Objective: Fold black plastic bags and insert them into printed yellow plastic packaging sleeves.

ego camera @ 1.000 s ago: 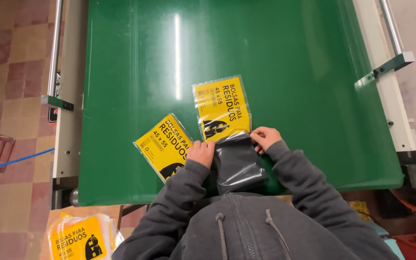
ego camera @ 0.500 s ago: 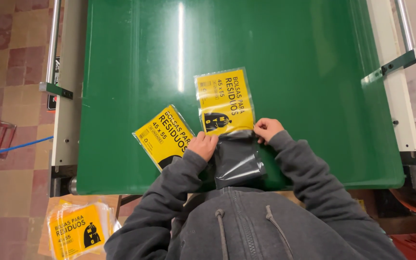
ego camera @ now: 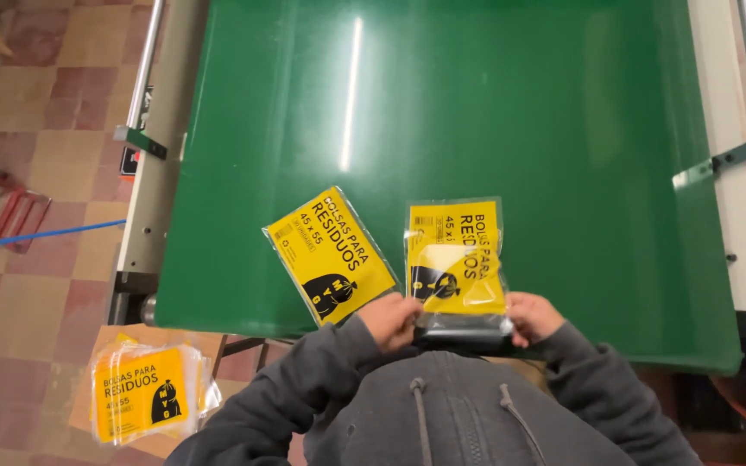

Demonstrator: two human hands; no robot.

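A clear plastic packet with a yellow rectangular label, long axis pointing up the green conveyor belt, is pinched at its near corners by the left hand and right hand; a second yellow-labelled packet lies tilted just beside it.

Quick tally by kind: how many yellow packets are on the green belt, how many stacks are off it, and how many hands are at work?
Yellow packets on the green belt: 2 (a loose packet and a held packet)
Stacks of yellow packets off the belt: 1
Hands on the held packet: 2 (left hand, right hand)
Total: 5
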